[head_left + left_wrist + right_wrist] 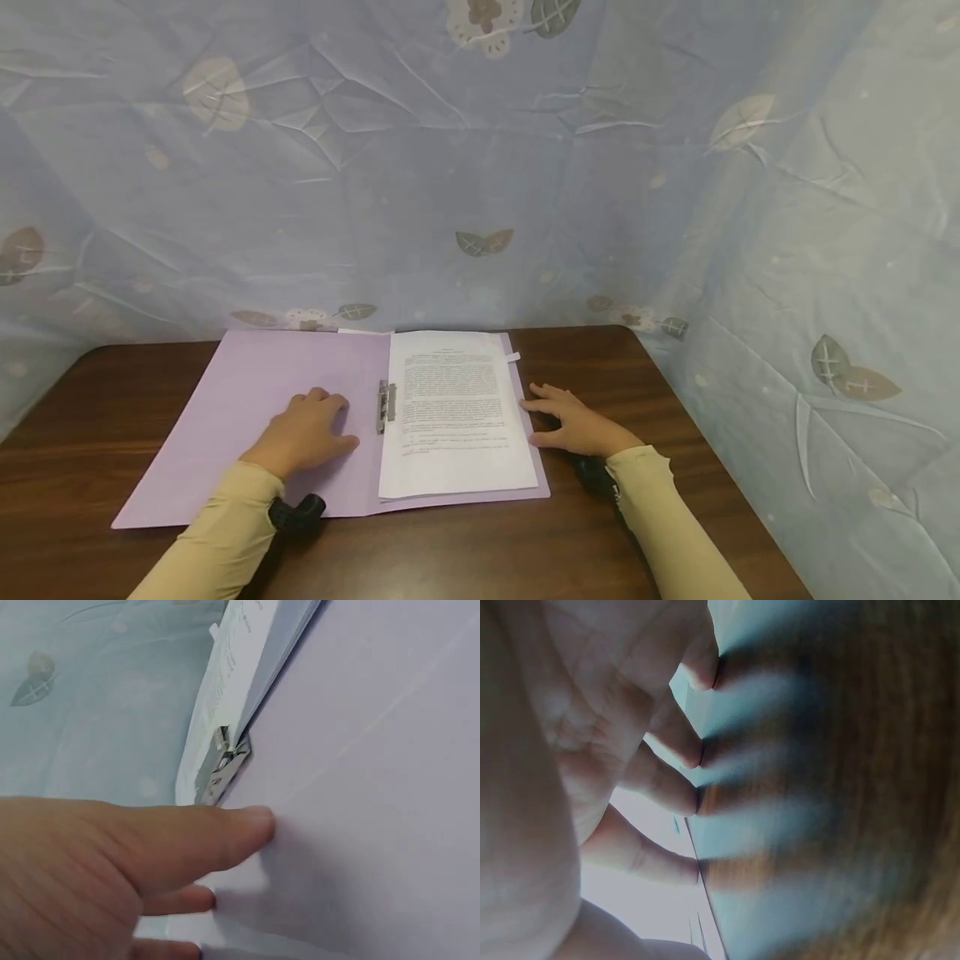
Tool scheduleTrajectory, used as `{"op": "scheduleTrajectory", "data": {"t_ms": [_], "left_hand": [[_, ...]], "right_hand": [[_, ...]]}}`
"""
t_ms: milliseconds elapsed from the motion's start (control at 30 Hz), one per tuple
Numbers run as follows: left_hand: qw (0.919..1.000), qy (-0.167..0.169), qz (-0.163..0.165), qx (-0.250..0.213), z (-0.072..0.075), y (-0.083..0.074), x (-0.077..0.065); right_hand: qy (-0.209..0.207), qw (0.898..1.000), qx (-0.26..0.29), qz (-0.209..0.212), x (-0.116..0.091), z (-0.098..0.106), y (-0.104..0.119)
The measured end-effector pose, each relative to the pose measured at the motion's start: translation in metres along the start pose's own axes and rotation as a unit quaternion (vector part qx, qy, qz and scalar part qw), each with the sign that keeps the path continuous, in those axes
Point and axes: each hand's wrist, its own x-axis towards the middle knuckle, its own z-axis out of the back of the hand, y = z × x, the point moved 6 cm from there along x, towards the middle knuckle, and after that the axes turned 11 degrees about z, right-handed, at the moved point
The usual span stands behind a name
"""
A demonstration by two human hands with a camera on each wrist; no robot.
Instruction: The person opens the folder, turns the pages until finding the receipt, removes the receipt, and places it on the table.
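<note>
Lilac folder [255, 375] partly hidden by spread left grip [302, 432]; right grip [574, 422] spread; print [453, 385] illegible.

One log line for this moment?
folder: open on table | left hand: at left cover | right hand: at right edge | papers: on right cover

Matt paper, shiny metal, grained wood

The folder [262, 383] has a smooth, matt surface; whether it is plastic or card, one cannot tell. Its clip [382, 408] is of shiny metal. The printed sheets [457, 417] are of plain matt paper. The table [427, 554] shows wood grain, with a soft gloss. The hanging [405, 192] behind is thin and creased, with slight sheen, like cloth or plastic film. The sleeves [225, 517] look like matt cloth.
</note>
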Motion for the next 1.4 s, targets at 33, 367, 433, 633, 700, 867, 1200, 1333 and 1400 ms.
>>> {"op": "scheduleTrajectory", "data": {"t_ms": [33, 367, 433, 633, 700, 867, 1200, 1333, 1400], "left_hand": [[1.0, -0.003, -0.006, -0.005, -0.001, -0.001, 0.002], [0.9991, -0.016, -0.026, -0.028, -0.004, -0.01, 0.003], [0.9993, -0.014, -0.024, -0.026, -0.004, -0.012, 0.003], [1.0, -0.001, -0.003, -0.007, -0.007, -0.019, 0.001], [1.0, 0.006, 0.004, 0.0, -0.008, -0.019, 0.0], [0.9998, 0.013, 0.01, 0.012, -0.009, -0.02, -0.001], [0.9994, 0.029, 0.009, 0.017, -0.003, -0.023, -0.002], [0.9992, 0.035, 0.009, 0.017, -0.002, -0.025, -0.003], [0.9991, 0.038, 0.007, 0.016, -0.002, -0.026, -0.003]], "right_hand": [[0.0, 1.0, 0.0, -0.001, 0.0, 0.0, 0.0], [-0.002, 1.0, -0.004, -0.003, -0.001, 0.001, -0.001], [-0.005, 1.0, -0.003, -0.002, -0.002, 0.002, -0.002], [-0.008, 1.0, -0.003, -0.004, -0.003, 0.003, 0.0], [-0.008, 1.0, -0.004, -0.005, -0.003, 0.003, 0.0], [-0.008, 1.0, -0.008, 0.002, -0.001, 0.003, 0.003], [-0.013, 1.0, 0.003, 0.017, 0.005, 0.004, 0.006], [-0.015, 1.0, 0.003, 0.018, 0.006, 0.003, 0.005], [-0.017, 1.0, 0.006, 0.018, 0.006, 0.003, 0.004]]}}
